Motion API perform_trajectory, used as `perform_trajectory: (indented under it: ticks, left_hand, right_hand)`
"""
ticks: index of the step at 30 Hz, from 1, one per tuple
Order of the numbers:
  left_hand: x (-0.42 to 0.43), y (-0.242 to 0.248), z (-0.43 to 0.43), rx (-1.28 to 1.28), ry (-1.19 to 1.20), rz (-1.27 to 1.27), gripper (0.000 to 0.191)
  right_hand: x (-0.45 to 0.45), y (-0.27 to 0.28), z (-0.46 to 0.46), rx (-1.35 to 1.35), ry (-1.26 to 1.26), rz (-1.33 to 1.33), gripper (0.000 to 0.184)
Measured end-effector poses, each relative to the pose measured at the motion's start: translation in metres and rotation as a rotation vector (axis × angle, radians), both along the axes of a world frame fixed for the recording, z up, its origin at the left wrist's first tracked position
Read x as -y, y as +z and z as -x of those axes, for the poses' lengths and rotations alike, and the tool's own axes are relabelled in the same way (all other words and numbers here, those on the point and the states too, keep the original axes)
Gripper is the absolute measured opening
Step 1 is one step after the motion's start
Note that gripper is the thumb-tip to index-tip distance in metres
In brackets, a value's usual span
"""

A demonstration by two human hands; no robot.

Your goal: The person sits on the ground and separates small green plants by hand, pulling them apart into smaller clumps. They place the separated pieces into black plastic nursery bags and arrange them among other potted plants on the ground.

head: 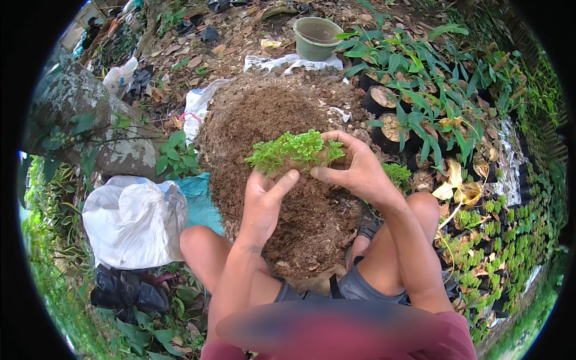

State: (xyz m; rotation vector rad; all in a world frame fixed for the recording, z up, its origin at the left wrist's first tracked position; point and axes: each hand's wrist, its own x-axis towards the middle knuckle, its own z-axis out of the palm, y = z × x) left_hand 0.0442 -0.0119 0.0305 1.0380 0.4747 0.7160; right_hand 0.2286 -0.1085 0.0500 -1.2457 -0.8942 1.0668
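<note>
A small clump of bright green, frilly-leaved plant (297,150) is held up in front of me between both hands. My left hand (266,193) grips it low on the left, with the thumb laid across the front. From the right, my right hand (355,166) pinches it between thumb and fingers. Its roots or lower stems are mostly hidden by my fingers. Beneath the hands spreads a mound of loose brown soil or compost (270,108), between my bent knees.
A grey-green plastic bucket (317,39) stands beyond the mound. On the left lie a white woven sack (135,220), a black plastic bag (130,292) and a thick tree trunk (99,117). Black-bagged leafy plants (405,99) and rows of small green seedlings (490,252) fill the right.
</note>
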Motion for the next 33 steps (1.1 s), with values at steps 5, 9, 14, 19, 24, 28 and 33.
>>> perform_trajectory:
  ticks: [5, 9, 14, 19, 24, 28, 33]
  left_hand:
    - [0.0, 0.005, -0.006, -0.062, 0.031, -0.117, 0.046]
    - [-0.008, 0.003, -0.007, -0.056, 0.022, -0.101, 0.043]
    - [-0.01, 0.001, -0.005, -0.048, 0.02, -0.091, 0.041]
    - [-0.013, 0.001, -0.003, -0.065, 0.008, -0.084, 0.042]
    - [-0.014, -0.001, -0.002, -0.025, 0.024, -0.039, 0.038]
    - [-0.014, -0.002, -0.003, -0.018, 0.032, -0.038, 0.035]
    - [-0.013, -0.003, -0.002, -0.06, 0.052, -0.111, 0.035]
  right_hand:
    - [-0.008, -0.001, 0.008, 0.077, 0.043, -0.057, 0.054]
    - [-0.009, 0.0, 0.005, 0.218, 0.044, -0.055, 0.056]
    - [-0.008, -0.001, 0.007, 0.08, 0.047, -0.074, 0.057]
    - [-0.007, -0.003, 0.003, -0.004, 0.055, -0.028, 0.066]
    - [-0.008, -0.008, 0.01, 0.094, -0.016, -0.068, 0.06]
    - [-0.007, -0.007, 0.014, 0.099, 0.101, -0.033, 0.048]
    - [-0.008, -0.007, 0.02, 0.143, 0.024, 0.009, 0.038]
